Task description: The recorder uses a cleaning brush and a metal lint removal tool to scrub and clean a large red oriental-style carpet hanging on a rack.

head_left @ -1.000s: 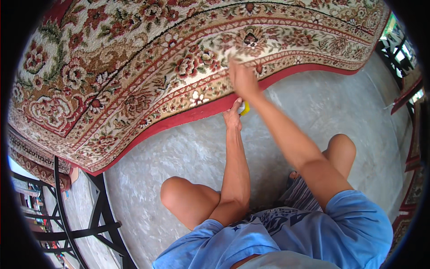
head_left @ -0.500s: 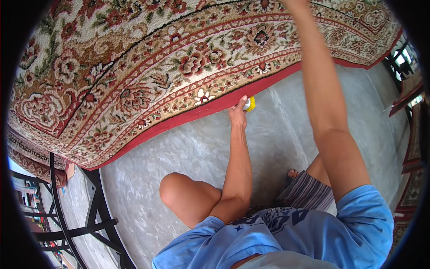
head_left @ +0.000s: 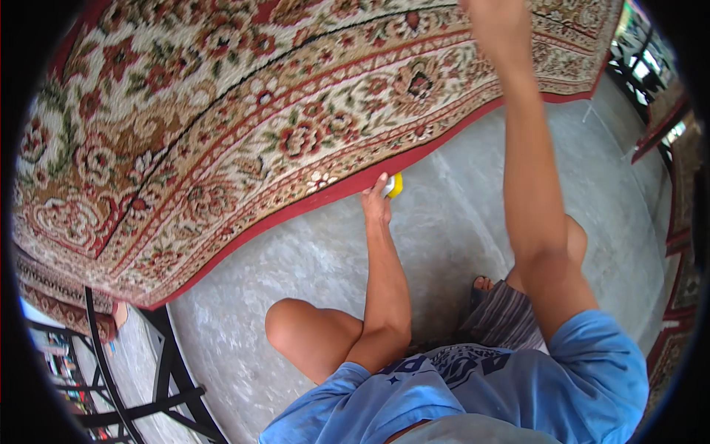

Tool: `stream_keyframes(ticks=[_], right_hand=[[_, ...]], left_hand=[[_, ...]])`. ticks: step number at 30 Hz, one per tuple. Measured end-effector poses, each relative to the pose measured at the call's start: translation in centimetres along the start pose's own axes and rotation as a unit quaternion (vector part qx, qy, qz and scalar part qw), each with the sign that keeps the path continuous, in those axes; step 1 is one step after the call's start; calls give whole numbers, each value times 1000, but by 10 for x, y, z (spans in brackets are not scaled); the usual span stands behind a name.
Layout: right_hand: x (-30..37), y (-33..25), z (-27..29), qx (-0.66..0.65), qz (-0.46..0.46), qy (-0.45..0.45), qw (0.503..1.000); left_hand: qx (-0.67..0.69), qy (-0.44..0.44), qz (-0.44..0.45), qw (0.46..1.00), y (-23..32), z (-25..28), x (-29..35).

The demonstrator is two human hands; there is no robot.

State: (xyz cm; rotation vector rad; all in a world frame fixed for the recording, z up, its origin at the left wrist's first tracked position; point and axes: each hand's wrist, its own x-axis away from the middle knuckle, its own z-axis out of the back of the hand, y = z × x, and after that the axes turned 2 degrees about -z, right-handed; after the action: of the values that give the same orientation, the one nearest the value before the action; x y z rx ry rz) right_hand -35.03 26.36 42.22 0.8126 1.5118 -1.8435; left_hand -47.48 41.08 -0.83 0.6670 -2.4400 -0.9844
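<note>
A person in a blue shirt [head_left: 584,377] sits on a grey floor [head_left: 318,251], the left hand [head_left: 376,203] at the red edge of a patterned rug [head_left: 244,140]. Its fingers close on a white-backed brush [head_left: 396,185], yellow bristles turned aside, likely to keep the grip clear of them. Farther out, the right hand [head_left: 503,37] blurs over the pile; its fingers' hold cannot be told.

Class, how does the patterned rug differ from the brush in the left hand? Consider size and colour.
The rug is large, filling much of the upper view; the brush is far smaller. The rug has a red, cream and brown floral pattern; the brush shows plain white and yellow. Both are only partly visible, the brush behind the left hand.
</note>
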Motion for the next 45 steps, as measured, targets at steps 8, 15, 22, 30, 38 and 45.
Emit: stream_keyframes(ticks=[8,15,22,30,38,45], right_hand=[[-5,125,-90,214,12,-92,972],[230,145,-56,4,-203,-209,957],[-98,30,37,42,68,148,986],[69,227,-91,125,33,-42,991],[173,183,-46,21,-243,-277,929],[-150,106,-10,-74,44,143,986]], left_hand=[[-17,60,-17,998,10,-30,-2],[-1,52,-36,998,13,-48,-6],[48,55,-11,997,9,-26,2],[48,70,-17,996,10,-59,-9],[50,107,-15,993,19,-33,-27],[119,25,37,992,15,-11,-58]])
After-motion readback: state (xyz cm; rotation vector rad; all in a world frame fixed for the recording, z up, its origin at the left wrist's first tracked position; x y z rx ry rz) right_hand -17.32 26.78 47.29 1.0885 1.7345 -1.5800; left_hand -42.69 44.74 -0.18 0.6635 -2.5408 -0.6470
